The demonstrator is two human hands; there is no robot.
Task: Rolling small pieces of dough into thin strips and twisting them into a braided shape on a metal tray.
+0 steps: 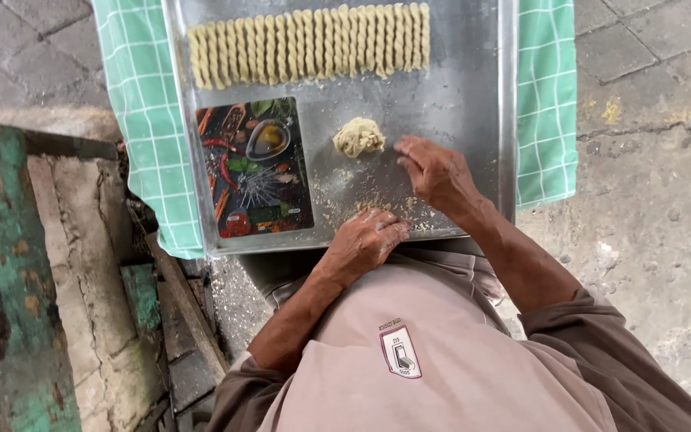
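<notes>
Left hand (pixel 365 240) flat, palm down on near edge of tray (pixel 473 104), fingers together, gripping nothing. Right hand (pixel 433 170) farther in on tray, fingers loosely curled, empty, just right of dough lump (pixel 359 137), not touching. Crumbs (pixel 337 200) between hands. Patterned board (pixel 254 166) on tray's left side. Row of twisted dough sticks (pixel 309 42) at tray's far end. Green cloth (pixel 141 112) under tray.

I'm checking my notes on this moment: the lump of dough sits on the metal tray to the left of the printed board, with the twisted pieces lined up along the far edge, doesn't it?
Not quite: in the head view the lump of dough sits on the metal tray to the right of the printed board. The twisted pieces do line the far edge.
</notes>
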